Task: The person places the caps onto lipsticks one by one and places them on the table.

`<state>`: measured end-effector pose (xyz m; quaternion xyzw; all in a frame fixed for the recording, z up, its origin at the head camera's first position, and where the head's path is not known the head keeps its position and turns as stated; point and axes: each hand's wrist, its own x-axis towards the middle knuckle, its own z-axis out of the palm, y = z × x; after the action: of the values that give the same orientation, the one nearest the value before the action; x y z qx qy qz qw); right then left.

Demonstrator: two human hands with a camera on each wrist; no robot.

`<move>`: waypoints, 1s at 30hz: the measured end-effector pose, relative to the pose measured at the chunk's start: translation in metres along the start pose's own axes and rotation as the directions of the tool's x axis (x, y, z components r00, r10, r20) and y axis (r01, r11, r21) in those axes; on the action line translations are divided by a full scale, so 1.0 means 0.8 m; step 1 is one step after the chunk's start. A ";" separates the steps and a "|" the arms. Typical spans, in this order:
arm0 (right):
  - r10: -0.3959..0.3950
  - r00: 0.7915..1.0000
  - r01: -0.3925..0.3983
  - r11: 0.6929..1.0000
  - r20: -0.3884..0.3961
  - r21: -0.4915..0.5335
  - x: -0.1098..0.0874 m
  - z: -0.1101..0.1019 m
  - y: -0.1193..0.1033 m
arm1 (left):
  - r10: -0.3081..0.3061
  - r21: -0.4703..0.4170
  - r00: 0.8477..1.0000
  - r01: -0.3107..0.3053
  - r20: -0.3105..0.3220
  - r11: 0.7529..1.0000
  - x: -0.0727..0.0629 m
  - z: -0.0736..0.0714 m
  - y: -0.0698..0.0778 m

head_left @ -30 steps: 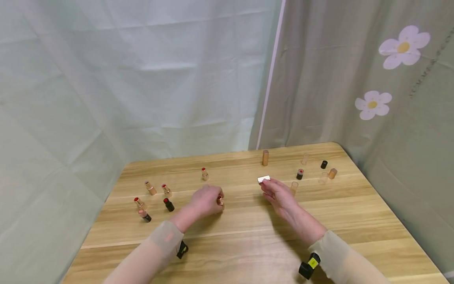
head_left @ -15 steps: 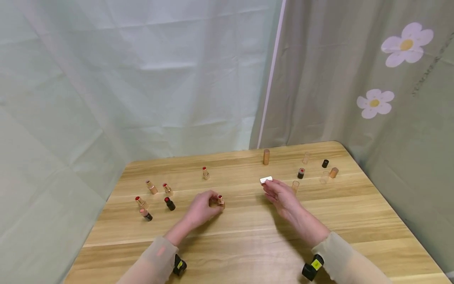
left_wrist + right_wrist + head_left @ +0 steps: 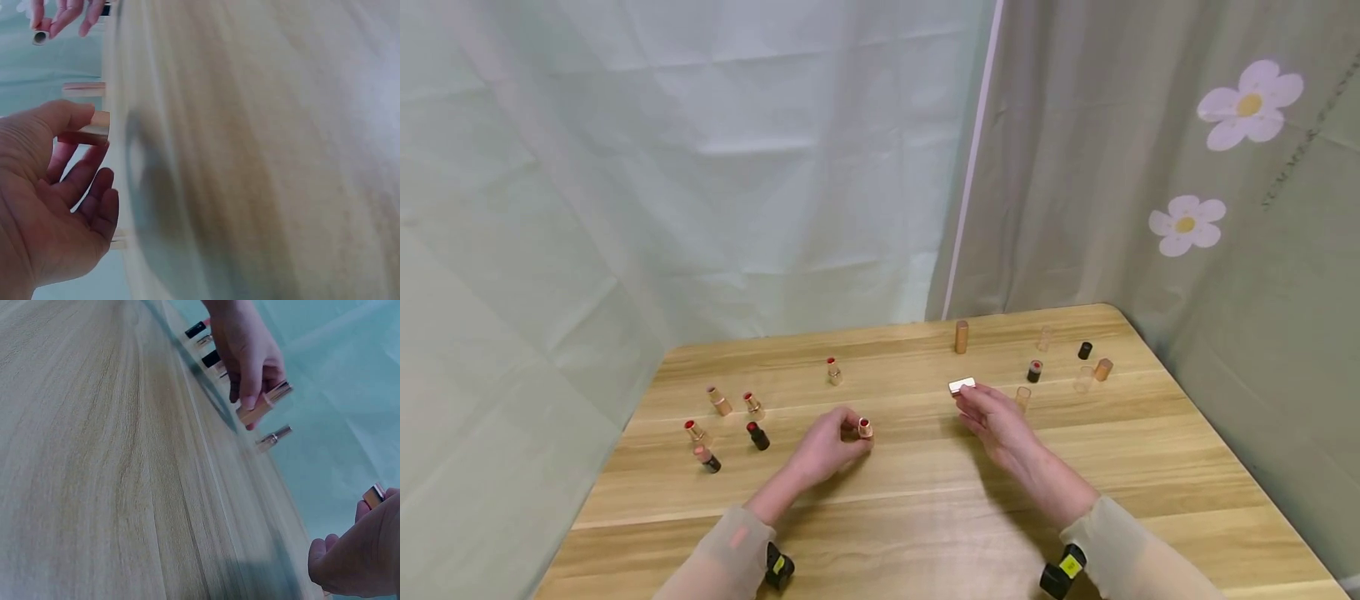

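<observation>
Near the middle of the table, my left hand (image 3: 827,446) pinches an uncapped gold lipstick (image 3: 865,429) between thumb and fingers. Its red tip points up. In the right wrist view the lipstick (image 3: 265,406) sticks out past the fingertips, tilted in that picture. My right hand (image 3: 1002,423) holds a shiny lipstick cap (image 3: 962,386) by the fingertips, lying sideways above the table and apart from the lipstick. The left wrist view shows the cap's (image 3: 40,37) dark hollow end turned toward the left hand. An uncapped gold lipstick (image 3: 834,372) stands behind the left hand.
On the left stand several uncapped lipsticks, among them a black one (image 3: 757,435) and a pink-tipped one (image 3: 706,458). To the right are a copper cap (image 3: 962,337), a black cap (image 3: 1085,351), clear caps (image 3: 1023,398) and a black-based red lipstick (image 3: 1034,371). Curtains hang behind the table (image 3: 925,517).
My left hand has drawn back leftward and changed its grip, so the lipstick's upper part shows beyond the fingers. The right hand with the cap has hardly moved.
</observation>
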<state>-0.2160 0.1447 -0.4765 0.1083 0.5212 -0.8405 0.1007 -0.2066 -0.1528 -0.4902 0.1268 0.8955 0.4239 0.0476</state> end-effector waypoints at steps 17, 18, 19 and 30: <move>-0.022 1.000 0.022 0.999 0.013 -0.036 -0.007 0.000 -0.002 | 0.019 -0.099 0.999 -0.023 -0.046 0.995 -0.006 -0.015 0.022; -0.022 1.000 0.022 0.999 0.011 -0.033 -0.007 0.000 -0.002 | 0.024 -0.102 0.998 -0.029 -0.053 0.994 -0.006 -0.016 0.023; -0.023 1.000 0.024 0.999 0.013 -0.036 -0.007 0.001 -0.002 | 0.032 -0.101 0.998 -0.038 -0.061 0.994 -0.006 -0.016 0.024; -0.051 0.998 0.052 0.997 0.025 -0.049 -0.008 0.004 0.003 | 0.096 -0.073 0.993 -0.101 -0.065 0.992 -0.008 -0.013 0.038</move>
<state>-0.2090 0.1414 -0.4755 0.0826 0.5434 -0.8308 0.0879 -0.1970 -0.1438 -0.4601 0.1557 0.8724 0.4634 0.0037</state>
